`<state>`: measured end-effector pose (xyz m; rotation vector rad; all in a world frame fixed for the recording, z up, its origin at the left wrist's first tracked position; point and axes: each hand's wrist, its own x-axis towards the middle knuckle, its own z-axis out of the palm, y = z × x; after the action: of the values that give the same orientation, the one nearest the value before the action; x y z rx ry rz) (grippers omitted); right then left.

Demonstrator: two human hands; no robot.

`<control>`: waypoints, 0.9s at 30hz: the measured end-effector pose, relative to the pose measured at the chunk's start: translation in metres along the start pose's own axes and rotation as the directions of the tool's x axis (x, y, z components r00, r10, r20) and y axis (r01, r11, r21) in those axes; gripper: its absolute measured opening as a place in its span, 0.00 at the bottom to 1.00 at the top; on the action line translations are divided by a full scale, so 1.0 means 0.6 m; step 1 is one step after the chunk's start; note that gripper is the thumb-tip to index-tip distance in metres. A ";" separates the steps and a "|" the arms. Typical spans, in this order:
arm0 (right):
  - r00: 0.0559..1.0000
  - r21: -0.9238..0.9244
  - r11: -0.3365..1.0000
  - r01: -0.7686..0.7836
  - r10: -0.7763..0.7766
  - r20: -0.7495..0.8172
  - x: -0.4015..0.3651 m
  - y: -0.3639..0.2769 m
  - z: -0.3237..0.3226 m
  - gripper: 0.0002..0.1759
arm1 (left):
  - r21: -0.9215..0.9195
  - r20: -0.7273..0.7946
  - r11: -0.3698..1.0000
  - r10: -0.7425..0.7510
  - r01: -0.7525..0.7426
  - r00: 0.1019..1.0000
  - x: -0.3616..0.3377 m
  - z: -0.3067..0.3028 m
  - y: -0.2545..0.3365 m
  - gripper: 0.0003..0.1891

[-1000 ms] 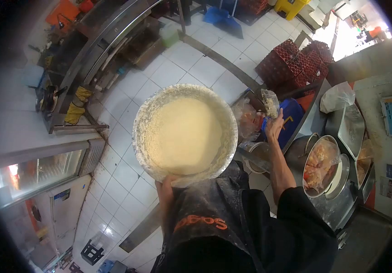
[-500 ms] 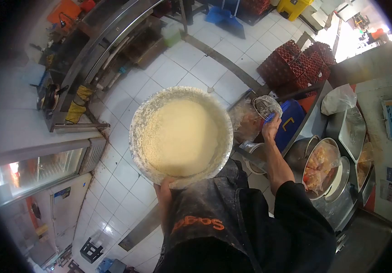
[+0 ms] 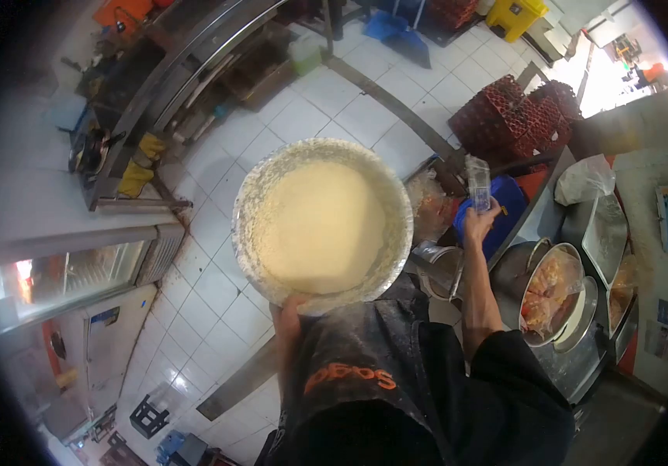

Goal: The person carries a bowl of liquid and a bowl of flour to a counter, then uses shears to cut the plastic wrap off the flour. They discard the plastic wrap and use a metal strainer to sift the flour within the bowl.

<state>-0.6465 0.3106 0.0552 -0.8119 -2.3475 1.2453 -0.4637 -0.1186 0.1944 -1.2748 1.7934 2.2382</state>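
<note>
A large round metal bowl (image 3: 244, 233) holds pale, flour-like powder (image 3: 322, 225), some of it stuck on the inner wall. At its near rim, my left hand (image 3: 290, 312) grips the bowl, partly hidden by it. Out to the right, my right hand (image 3: 480, 224) is closed around a small, see-through, basket-like strainer (image 3: 478, 185), now seen side-on. Below that hand lies a blue lid or bin (image 3: 508, 203). A clear plastic bag (image 3: 429, 206) is left of the hand, with a metal bucket (image 3: 438, 256) below it.
On the right, a metal counter (image 3: 574, 361) bears a large pot (image 3: 514, 279) with bagged orange-red food (image 3: 547, 291) and metal trays (image 3: 612, 233). Stacked red egg trays (image 3: 504, 120) stand beyond. A fridge (image 3: 78, 279) is at left, and a metal table (image 3: 163, 93) stands at upper left.
My right hand has turned the strainer from facing the camera to side-on and shifted slightly right. The bowl, still held by my left hand, sits slightly right and higher in view.
</note>
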 end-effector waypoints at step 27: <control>0.209 0.240 0.699 0.673 -0.491 0.846 -0.262 -0.430 -0.010 0.43 | 0.129 0.088 0.969 0.202 -0.212 0.975 -0.007 0.026 0.013 0.16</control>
<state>-0.6042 0.0990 0.2671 1.0261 -3.0412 1.1810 -0.4733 -0.1067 0.2037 -1.0093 2.0993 2.1783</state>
